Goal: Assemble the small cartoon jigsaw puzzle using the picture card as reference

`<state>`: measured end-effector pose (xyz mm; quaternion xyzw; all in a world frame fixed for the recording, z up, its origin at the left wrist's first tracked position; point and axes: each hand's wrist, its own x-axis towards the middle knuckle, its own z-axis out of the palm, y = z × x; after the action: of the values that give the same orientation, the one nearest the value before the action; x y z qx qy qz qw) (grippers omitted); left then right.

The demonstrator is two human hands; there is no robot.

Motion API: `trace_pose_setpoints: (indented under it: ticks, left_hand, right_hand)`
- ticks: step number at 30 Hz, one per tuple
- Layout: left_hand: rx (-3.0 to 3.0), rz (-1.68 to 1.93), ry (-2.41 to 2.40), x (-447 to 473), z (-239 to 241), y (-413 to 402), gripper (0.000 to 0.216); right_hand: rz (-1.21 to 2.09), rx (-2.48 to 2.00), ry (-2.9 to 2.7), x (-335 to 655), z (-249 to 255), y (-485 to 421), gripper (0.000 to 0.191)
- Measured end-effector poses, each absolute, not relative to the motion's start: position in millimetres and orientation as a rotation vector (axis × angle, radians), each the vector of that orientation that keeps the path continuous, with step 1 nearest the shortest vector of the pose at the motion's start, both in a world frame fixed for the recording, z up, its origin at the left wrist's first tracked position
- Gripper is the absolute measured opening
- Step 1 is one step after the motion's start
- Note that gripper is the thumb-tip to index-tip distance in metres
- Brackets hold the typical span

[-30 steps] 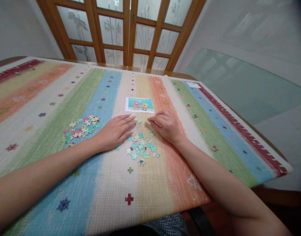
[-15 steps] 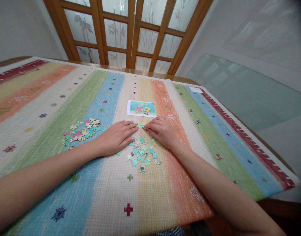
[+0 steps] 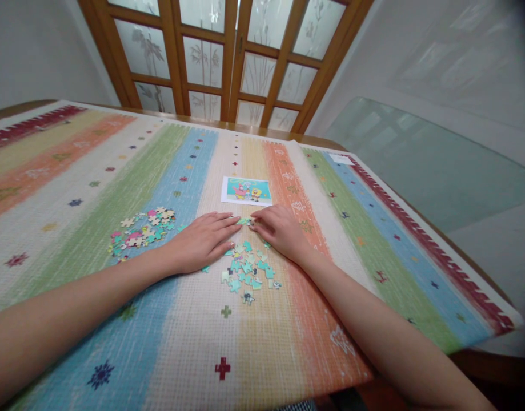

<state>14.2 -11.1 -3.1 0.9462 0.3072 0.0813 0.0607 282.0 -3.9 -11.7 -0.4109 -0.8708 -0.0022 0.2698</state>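
Observation:
My left hand [image 3: 207, 240] lies flat on the cloth, fingers stretched out to the right. Its fingertips reach the left end of a short strip of green jigsaw puzzle pieces [image 3: 244, 221]. At the strip's right end, the fingers of my right hand [image 3: 280, 229] are pinched on a puzzle piece, mostly hidden by them. Just below both hands spreads a loose group of turquoise and pale green puzzle pieces [image 3: 246, 267]. Above the strip lies a small picture card [image 3: 246, 190] with cartoon figures on a turquoise ground.
A heap of mixed puzzle pieces [image 3: 142, 233], some face down, sits left of my left hand. The striped tablecloth [image 3: 193, 354] covers the table. A white label [image 3: 341, 159] lies near the far right edge. Wooden doors with glass panes [image 3: 204, 63] stand behind the table.
Both hands stay at the strip, almost unmoved. The right fingers have shifted very slightly at the strip's right end; the view has tilted a little.

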Motion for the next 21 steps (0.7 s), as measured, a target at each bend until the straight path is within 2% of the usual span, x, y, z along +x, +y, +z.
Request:
trace_pose_setpoints:
  ticks: [3, 21]
  left_hand:
    - [2.862, 0.239, 0.939, 14.8, -2.7, -10.9, 0.053]
    - [2.816, 0.315, 0.925, 13.7, -5.9, -10.7, 0.05]
  right_hand:
    - [0.056, -1.107, -2.356, 282.7, -12.6, -1.5, 0.028]
    - [0.388, -1.141, -2.176, 287.1, -11.8, 4.0, 0.014]
